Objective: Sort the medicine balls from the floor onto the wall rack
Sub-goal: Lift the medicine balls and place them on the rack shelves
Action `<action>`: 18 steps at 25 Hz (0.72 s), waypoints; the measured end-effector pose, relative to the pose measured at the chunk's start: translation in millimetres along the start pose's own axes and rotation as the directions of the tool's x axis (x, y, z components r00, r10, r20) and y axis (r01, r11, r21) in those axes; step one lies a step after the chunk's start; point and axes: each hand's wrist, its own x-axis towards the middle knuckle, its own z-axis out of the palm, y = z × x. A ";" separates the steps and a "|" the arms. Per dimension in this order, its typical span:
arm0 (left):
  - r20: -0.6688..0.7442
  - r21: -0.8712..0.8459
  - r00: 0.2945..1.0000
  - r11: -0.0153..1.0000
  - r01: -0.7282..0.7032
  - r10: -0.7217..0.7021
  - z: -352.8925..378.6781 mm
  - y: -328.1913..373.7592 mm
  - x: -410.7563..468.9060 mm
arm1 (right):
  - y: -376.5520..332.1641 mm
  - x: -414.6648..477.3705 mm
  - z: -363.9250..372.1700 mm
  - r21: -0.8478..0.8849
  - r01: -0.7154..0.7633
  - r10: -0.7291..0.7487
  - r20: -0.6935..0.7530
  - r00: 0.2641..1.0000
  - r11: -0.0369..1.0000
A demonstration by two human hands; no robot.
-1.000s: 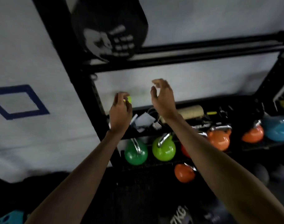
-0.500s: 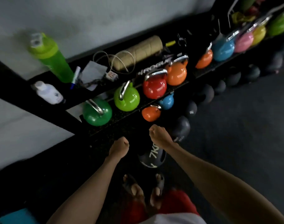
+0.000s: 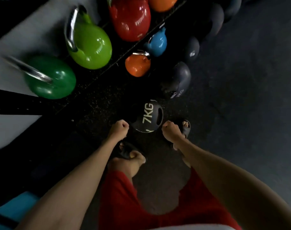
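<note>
Medicine ball [image 3: 147, 117] marked 7KG lies between my left hand [image 3: 119, 128] and right hand [image 3: 170, 130], both fisted, empty. Pickup comes next, I judge: open them onto its grips.

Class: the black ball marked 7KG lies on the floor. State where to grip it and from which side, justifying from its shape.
Likely the cut-out handle: the 7KG ball shows an oval slot on its right flank; any left twin is too dark to confirm. Reach from above, left hand and right hand on opposite flanks, fingers hooked in.
</note>
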 end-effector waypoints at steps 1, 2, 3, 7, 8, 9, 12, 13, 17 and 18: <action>-0.008 0.002 1.000 1.000 0.016 -0.016 14.4 -6.0 25.7 | 13.5 25.3 10.6 0.015 -0.017 0.017 0.005 1.000 1.000; -0.020 0.000 0.999 0.999 0.042 -0.042 25.8 -12.3 49.6 | 24.3 49.2 19.5 0.037 -0.028 0.028 0.004 1.000 0.999; -0.025 -0.001 0.997 0.998 0.068 -0.068 35.9 -18.9 72.1 | 35.6 73.5 28.5 0.059 -0.038 0.038 -0.003 0.999 0.998; -0.045 0.016 0.990 0.991 0.132 -0.131 86.8 -53.7 172.5 | 81.1 184.7 77.2 0.208 -0.160 0.162 0.011 0.987 0.965; -0.050 0.012 0.989 0.990 0.143 -0.142 97.4 -61.3 195.6 | 89.8 211.3 89.3 0.267 -0.186 0.186 0.025 0.982 0.946; -0.052 0.000 0.987 0.988 0.153 -0.153 107.1 -67.3 217.6 | 97.1 236.2 99.9 0.327 -0.210 0.206 0.046 0.977 0.921; -0.066 -0.108 0.984 0.981 0.160 -0.167 130.5 -75.9 272.4 | 111.7 296.3 126.1 0.483 -0.284 0.262 0.115 0.958 0.828; -0.078 -0.146 0.981 0.976 0.164 -0.176 138.7 -76.4 289.4 | 115.7 314.3 135.1 0.519 -0.300 0.273 0.131 0.953 0.800; -0.091 -0.285 0.958 0.929 0.236 -0.271 163.5 -87.0 351.8 | 129.3 372.6 166.2 0.661 -0.324 0.301 0.153 0.941 0.677; -0.068 -0.364 0.944 0.889 0.278 -0.323 169.4 -94.0 367.7 | 131.0 381.3 172.6 0.680 -0.339 0.325 0.155 0.933 0.650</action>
